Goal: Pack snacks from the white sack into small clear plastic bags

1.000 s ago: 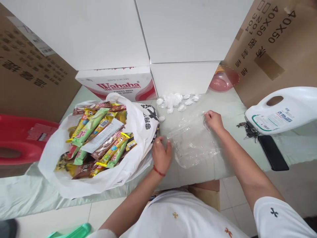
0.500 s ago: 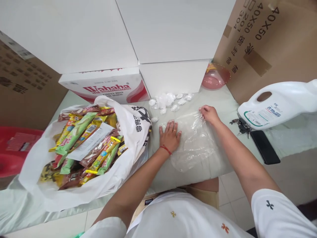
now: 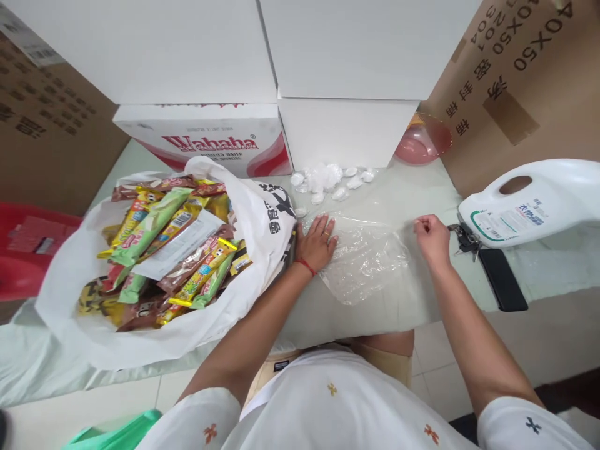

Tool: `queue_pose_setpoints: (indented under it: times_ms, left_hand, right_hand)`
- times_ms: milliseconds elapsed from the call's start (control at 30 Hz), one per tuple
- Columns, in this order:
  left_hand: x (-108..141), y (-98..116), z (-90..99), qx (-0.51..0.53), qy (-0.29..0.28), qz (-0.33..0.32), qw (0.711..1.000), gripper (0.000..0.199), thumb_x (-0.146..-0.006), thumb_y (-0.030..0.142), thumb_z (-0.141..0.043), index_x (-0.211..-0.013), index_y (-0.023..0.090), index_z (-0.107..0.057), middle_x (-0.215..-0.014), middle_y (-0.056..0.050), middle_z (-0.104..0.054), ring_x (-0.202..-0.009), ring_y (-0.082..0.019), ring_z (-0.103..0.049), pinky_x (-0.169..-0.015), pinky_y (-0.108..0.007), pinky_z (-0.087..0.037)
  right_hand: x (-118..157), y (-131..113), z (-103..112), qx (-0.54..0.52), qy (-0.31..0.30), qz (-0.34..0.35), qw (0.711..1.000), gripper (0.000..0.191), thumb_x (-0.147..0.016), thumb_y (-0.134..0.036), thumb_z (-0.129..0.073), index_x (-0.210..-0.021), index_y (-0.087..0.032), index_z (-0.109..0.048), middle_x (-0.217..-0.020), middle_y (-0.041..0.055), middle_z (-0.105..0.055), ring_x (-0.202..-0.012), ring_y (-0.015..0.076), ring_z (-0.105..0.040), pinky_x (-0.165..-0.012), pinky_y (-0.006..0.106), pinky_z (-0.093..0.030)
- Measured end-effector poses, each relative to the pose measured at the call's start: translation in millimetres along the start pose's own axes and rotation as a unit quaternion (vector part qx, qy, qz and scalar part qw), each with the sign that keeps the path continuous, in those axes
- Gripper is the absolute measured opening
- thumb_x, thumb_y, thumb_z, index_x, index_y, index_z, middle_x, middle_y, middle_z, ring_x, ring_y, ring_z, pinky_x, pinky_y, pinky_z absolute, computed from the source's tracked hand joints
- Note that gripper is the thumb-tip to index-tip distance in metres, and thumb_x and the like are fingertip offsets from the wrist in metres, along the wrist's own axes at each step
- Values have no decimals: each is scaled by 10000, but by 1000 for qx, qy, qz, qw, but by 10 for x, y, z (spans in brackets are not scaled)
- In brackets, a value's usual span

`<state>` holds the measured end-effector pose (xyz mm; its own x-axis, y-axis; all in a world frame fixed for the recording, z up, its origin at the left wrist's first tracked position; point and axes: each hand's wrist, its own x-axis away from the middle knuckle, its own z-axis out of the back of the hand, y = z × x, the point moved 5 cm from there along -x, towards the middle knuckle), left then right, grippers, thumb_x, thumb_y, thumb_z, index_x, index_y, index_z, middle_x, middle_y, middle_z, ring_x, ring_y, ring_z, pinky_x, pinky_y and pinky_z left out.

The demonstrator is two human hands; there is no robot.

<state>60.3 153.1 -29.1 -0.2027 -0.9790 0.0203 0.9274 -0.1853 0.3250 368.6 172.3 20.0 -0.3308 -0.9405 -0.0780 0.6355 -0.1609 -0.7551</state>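
Note:
A clear plastic bag (image 3: 363, 265) lies crinkled on the cloth-covered table in front of me. My left hand (image 3: 316, 240) rests flat on its left edge, fingers stretched out, with a red string at the wrist and a ring on one finger. Just beyond the bag's right edge, my right hand (image 3: 432, 240) hovers with its fingers curled together; a small gap separates it from the plastic, and nothing shows in it. Behind the bag sits a cluster of small white wrapped pieces (image 3: 323, 179).
At left stands a white bag (image 3: 70, 312) full of wrapped snacks (image 3: 152, 228). White boxes (image 3: 342, 131) and a Wahaha carton (image 3: 210, 140) line the back. On the right are a pink bowl (image 3: 422, 144), a detergent bottle (image 3: 529, 206), keys (image 3: 465, 239) and a phone (image 3: 503, 279).
My right hand has moved right, away from the bag's upper right corner, and let go of it. The plastic lies flatter. My left hand stays on the left edge; the view has shifted slightly.

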Motion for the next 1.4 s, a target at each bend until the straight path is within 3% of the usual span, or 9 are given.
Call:
queue_pose_setpoints:
  times_ms: [100,167,300,467,700,933,1167,1267,1400]
  left_hand:
    - [9,4,-14,3,3,0,1000,573,-1057,430,-304,-1602,262,-358,-1707,-56,-257,-1583,-242,-218,-1271,-620,15]
    - [6,7,-16,9,3,-1,1000,578,-1056,431,-303,-1607,261,-351,-1708,-54,-252,-1584,-246,-214,-1273,-615,19]
    - [-22,-18,-5,34,-4,-3,999,573,-1057,422,-284,-1596,251,-378,-1706,-49,-262,-1580,-260,-229,-1278,-615,-5]
    - [-80,-50,12,63,-17,11,998,562,-1054,422,-283,-1571,253,-424,-1695,-40,-295,-1569,-260,-261,-1280,-615,-58]
    - [-106,-60,13,67,-21,-3,998,564,-1048,435,-288,-1559,250,-441,-1693,-48,-299,-1569,-273,-260,-1260,-658,-98]
    - [-49,-31,15,40,-3,-20,999,634,-1022,541,-351,-1581,247,-408,-1704,-67,-272,-1576,-293,-232,-1270,-630,-41]
    - [-69,-83,-21,39,-31,-44,998,665,-1003,519,-409,-1599,227,-379,-1712,-70,-240,-1581,-304,-216,-1268,-630,-67]
    - [-63,-78,-13,42,-24,-42,998,650,-1005,498,-408,-1595,227,-385,-1711,-66,-245,-1582,-297,-215,-1269,-626,-93]
    - [-68,-81,6,54,-30,-42,997,617,-1020,450,-374,-1590,214,-392,-1709,-56,-253,-1584,-267,-216,-1278,-600,-117]
  right_hand:
    - [779,-375,-204,25,-120,164,979,218,-981,-400,-545,-970,-243,-697,-849,48,-691,-747,194,-605,-713,311,-474]
    - [1361,-564,-432,63,-238,304,920,199,-997,-380,-556,-994,-256,-712,-895,68,-683,-844,225,-616,-759,337,-496]
    - [1916,-526,-646,111,-239,383,885,242,-976,-348,-620,-1175,-225,-680,-1083,125,-664,-980,265,-609,-782,378,-536]
    - [2117,-415,-676,157,-225,387,880,248,-1043,-203,-463,-976,-208,-702,-810,42,-629,-696,168,-580,-624,287,-467]
    - [2391,-460,-559,170,-190,375,891,272,-1035,-145,-432,-998,-204,-695,-837,48,-640,-647,151,-569,-592,282,-432]
    - [2658,-714,-676,146,-306,450,826,221,-961,-88,-515,-890,-223,-676,-779,16,-615,-627,158,-547,-565,280,-399]
    - [2163,-879,-547,80,-145,286,944,223,-1025,-366,-534,-1171,-236,-642,-960,95,-667,-863,236,-648,-723,343,-511]
    - [2102,-836,-789,174,-146,289,930,325,-994,-466,-581,-1209,-227,-628,-987,112,-679,-835,256,-647,-611,329,-455]
    - [2160,-785,-976,256,-142,319,901,207,-1031,-261,-505,-904,-248,-668,-783,53,-647,-661,192,-589,-528,296,-323]
